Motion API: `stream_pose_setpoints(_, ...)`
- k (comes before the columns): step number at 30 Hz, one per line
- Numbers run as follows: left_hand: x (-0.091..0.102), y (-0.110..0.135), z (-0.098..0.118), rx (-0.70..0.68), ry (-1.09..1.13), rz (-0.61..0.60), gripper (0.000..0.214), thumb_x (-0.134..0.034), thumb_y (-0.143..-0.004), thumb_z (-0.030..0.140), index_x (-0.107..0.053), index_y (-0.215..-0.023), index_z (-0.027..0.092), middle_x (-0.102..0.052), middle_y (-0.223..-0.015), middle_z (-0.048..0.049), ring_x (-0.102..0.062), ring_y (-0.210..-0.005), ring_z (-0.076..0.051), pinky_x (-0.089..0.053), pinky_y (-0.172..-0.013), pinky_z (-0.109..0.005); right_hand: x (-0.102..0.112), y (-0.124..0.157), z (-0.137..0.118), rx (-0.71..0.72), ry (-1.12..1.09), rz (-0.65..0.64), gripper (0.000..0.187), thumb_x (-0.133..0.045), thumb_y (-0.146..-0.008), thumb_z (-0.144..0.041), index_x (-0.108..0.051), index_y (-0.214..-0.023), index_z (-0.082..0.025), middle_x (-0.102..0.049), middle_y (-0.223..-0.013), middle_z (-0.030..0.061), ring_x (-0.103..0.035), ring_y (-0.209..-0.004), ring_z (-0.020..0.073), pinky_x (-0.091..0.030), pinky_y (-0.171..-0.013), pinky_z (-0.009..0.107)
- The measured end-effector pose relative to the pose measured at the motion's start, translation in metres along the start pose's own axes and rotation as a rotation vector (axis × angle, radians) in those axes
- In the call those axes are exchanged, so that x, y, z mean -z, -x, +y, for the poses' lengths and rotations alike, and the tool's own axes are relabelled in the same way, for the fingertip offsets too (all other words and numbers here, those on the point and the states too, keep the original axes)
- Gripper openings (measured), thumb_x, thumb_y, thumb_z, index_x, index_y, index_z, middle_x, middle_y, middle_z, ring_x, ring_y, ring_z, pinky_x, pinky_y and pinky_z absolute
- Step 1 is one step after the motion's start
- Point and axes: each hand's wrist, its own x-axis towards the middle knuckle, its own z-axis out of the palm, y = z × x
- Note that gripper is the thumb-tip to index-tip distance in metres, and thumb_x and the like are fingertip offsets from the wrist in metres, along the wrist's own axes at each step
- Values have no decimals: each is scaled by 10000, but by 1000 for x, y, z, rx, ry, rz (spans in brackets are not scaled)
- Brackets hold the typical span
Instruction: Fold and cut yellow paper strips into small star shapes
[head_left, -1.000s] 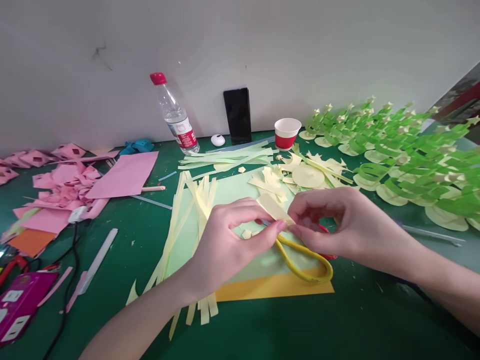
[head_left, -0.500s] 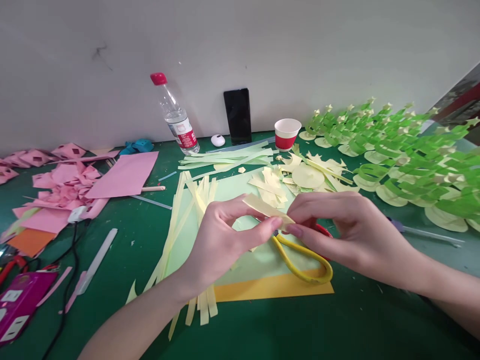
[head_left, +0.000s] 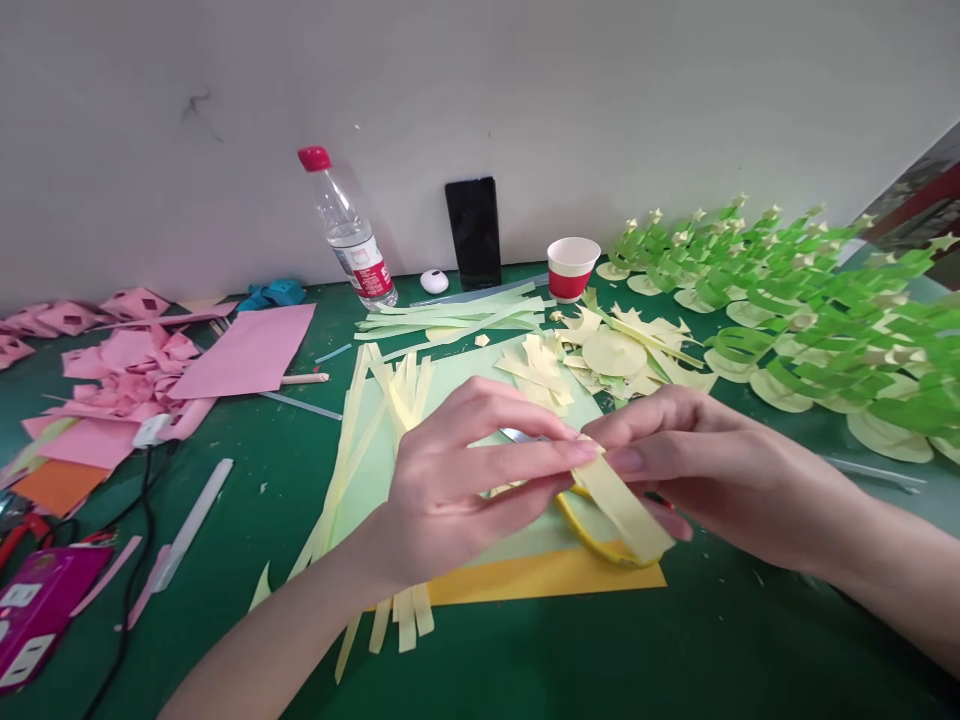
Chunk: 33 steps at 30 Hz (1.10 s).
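Between my two hands is a pale yellow paper strip [head_left: 626, 510], its free end pointing down and to the right. My left hand [head_left: 480, 470] pinches the strip's upper end with the fingertips. My right hand [head_left: 697, 460] grips the same end from the other side, its fingers closed. Below the hands lie scissors with a yellow handle [head_left: 589, 535], partly covered by the strip and fingers. They rest on light green paper [head_left: 480, 545] over a yellow-orange sheet [head_left: 517, 587]. Long pale yellow strips [head_left: 360, 440] lie left of my left hand.
Along the wall stand a water bottle [head_left: 360, 250], a phone [head_left: 474, 232] and a paper cup [head_left: 573, 268]. Green paper plants [head_left: 847, 350] fill the right side. Pink paper pieces [head_left: 127, 360], a glue stick [head_left: 193, 525] and a purple power strip [head_left: 37, 610] lie left.
The paper strip has swung round from pointing up-left to pointing down-right. My left fingers have shifted over its upper end, and both hands remain close together.
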Motion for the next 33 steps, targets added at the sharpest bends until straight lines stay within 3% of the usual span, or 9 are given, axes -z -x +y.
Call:
stream_pose_setpoints(4,0,1,3,135,108,32,211,-673,-734,49,-732,-802,240,-705,-813,-35,-624,-758,-158,-521,-666,-271,-2,1,1,-42,19,-11,253,-545,-789,-296,-612,-596,-147,-483,-502,-19,-375,-391,55,-275,-356,182)
stream_pose_setpoints(9,-4,0,11,447,285,165,224,-703,-690,24,-724,-734,243,-685,-694,34,-615,-669,-103,-513,-623,-192,-4,2,2,343,489,268,157,-547,-806,-258,-642,-705,-184,-464,-521,-31,-400,-412,64,-323,-349,171)
stream_pose_setpoints(11,-4,-1,13,578,364,180,207,-705,-686,30,-717,-699,237,-679,-680,47,-612,-661,-91,-509,-614,-171,-5,3,1,440,553,296,125,-558,-796,-236,-644,-715,-194,-522,-585,-19,-458,-455,74,-373,-378,174)
stream_pose_setpoints(14,-4,-2,15,682,458,171,202,-703,-683,32,-714,-678,233,-667,-655,64,-602,-634,-72,-504,-618,-155,-9,5,-3,472,576,302,110,-607,-762,-218,-637,-659,-195,-579,-626,-9,-508,-507,89,-407,-417,184)
stream_pose_setpoints(21,-7,1,15,779,555,173,182,-716,-662,38,-719,-658,220,-684,-641,56,-624,-617,-80,-525,-606,-159,-15,1,-2,470,579,398,237,-700,-714,-357,-625,-569,-186,-553,-522,-10,-475,-441,84,-383,-372,190)
stream_pose_setpoints(28,-12,2,11,836,553,202,95,-751,-657,136,-718,-714,205,-725,-729,18,-678,-708,-135,-568,-650,-207,-13,1,-2,342,385,369,182,-731,-669,-300,-622,-589,-178,-502,-451,-40,-400,-383,66,-336,-327,180)
stream_pose_setpoints(33,-11,0,14,765,385,50,67,-648,-772,224,-656,-719,184,-695,-678,4,-651,-644,-131,-518,-560,-197,-15,0,-5,333,266,372,210,-752,-624,-219,-571,-524,-183,-500,-401,-54,-400,-347,57,-357,-318,161)
